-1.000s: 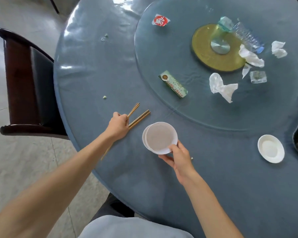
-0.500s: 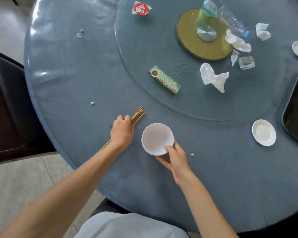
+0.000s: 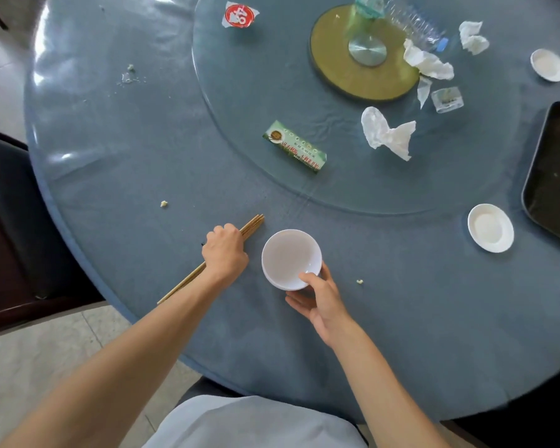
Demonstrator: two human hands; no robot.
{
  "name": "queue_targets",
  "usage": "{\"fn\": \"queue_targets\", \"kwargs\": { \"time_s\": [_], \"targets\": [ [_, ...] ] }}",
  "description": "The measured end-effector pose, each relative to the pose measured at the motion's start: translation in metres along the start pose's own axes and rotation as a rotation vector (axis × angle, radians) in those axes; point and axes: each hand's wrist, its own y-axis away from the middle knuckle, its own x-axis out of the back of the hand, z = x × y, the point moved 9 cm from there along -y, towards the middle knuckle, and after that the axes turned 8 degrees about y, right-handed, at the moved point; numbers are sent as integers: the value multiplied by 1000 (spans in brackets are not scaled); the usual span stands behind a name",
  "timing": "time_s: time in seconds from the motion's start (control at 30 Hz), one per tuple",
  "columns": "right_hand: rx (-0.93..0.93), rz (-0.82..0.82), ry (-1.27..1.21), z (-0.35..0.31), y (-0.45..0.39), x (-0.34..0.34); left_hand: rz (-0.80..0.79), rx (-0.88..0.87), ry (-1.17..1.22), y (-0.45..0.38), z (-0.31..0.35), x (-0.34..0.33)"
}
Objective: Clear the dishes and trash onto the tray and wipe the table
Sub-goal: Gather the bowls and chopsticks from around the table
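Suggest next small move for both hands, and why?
Probably lift both loads and carry them right toward the dark tray. The left hand is closed around the bundle of wooden chopsticks, the right hand pinches the rim of the white round bowl, and both items look gathered. The tray sits at the table's right edge.

Left hand (image 3: 226, 252): fist closed, knuckles up, forearm stretched forward.
Right hand (image 3: 317, 300): thumb on top, fingers curled below, gripping.
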Motion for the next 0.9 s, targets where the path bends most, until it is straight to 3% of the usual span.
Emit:
{"fn": "queue_targets", "kwargs": {
  "time_s": [0.33,0.53,0.63,0.77,0.9],
  "targets": [
    [43,1,-172,11,3,2,13,-81,-44,4,1,-1],
    [42,21,-212,25,17,17,-88,-58,76,3,-5,7],
    [43,36,-282,32,30,29,-173,-54,360,8,-7,12],
    [71,45,-318,37,48,44,-379,38,970,35,7,5],
    [129,54,-342,40,71,65,-578,162,1309,75,28,-10]
  ]
}}
